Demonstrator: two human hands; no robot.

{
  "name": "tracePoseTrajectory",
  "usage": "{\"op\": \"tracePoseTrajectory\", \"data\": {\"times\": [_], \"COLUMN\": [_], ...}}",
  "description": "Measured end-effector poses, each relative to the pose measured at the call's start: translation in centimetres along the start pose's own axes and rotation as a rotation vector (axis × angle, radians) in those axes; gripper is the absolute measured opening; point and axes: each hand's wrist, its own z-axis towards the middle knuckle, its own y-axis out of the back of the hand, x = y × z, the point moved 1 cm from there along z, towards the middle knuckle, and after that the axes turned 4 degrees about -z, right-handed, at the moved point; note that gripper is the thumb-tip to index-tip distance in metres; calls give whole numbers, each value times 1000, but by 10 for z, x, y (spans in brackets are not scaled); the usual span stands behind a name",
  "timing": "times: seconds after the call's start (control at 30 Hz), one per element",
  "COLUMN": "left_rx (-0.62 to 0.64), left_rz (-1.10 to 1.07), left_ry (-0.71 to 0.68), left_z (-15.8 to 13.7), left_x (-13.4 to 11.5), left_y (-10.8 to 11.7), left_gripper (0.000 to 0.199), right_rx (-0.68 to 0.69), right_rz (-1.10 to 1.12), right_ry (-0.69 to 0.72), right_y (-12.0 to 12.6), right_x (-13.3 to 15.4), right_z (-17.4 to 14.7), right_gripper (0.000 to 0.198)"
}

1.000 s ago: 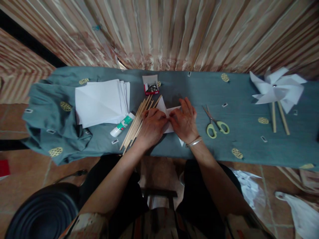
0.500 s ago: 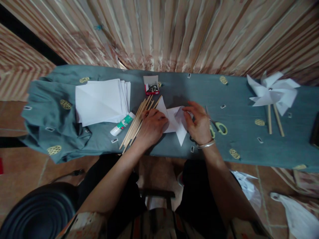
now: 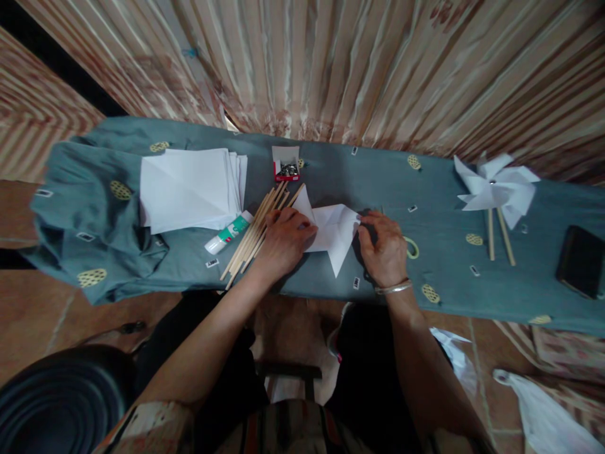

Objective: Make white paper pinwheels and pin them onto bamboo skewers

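Note:
A cut and folded sheet of white paper, shaped like a pinwheel with pointed corners, lies in front of me. My left hand holds its left side with bent fingers; the fingertips are partly hidden. At the right corner, thumb and fingers of my right hand pinch the paper's tip. Beside that hand, scissors with a light green handle are mostly covered. Several thin wooden sticks lie just left of my left hand.
On the left are a stack of white paper and a glue stick. A small open box of metal pins stands behind. Finished-looking white pinwheels on sticks and a dark phone-like object lie rightward on the cloth-covered table.
My right hand has moved slightly right and lower, drawing the paper's right corner outward, where it was bent inward before. The left hand stays on the paper. My view has turned a little right.

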Motion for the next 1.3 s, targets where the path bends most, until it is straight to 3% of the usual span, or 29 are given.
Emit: {"op": "tracePoseTrajectory", "data": {"times": [0.3, 0.57, 0.8, 1.0, 1.3], "left_rx": [16, 0, 11, 7, 3], "left_rz": [12, 21, 4, 12, -8], "left_ry": [6, 18, 17, 20, 26], "left_z": [1, 3, 3, 3, 3], "left_x": [-3, -2, -3, -3, -4], "left_y": [0, -2, 0, -1, -1], "left_gripper": [21, 19, 19, 20, 21], "right_rx": [14, -20, 7, 103, 43], "right_rz": [-94, -1, -15, -14, 56], "right_ry": [-22, -123, -76, -56, -104], "right_y": [-7, -28, -25, -21, -11], "right_x": [-11, -19, -24, -29, -8], "right_z": [-10, -4, 2, 13, 11], "right_gripper": [35, 43, 48, 40, 16]}}
